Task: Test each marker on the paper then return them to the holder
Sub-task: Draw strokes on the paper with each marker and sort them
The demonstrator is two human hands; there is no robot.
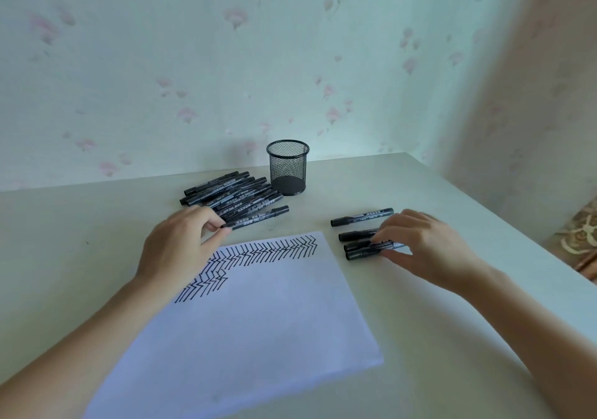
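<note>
A white paper point(258, 315) lies in front of me, with rows of black zigzag strokes point(268, 250) along its far edge. A pile of several black markers point(229, 192) sits behind it, left of an empty black mesh holder point(287, 168). My left hand point(181, 241) pinches the near end of the closest marker of the pile point(258, 218). On the right lies a small group of several black markers point(361, 234). My right hand point(426, 247) pinches the nearest one point(365, 252) of that group between thumb and fingertips.
The pale table point(420, 338) ends at a right edge running diagonally from the far corner point(410, 155). A flowered wall point(226, 63) stands close behind the table. A patterned cushion point(578, 234) shows past the right edge.
</note>
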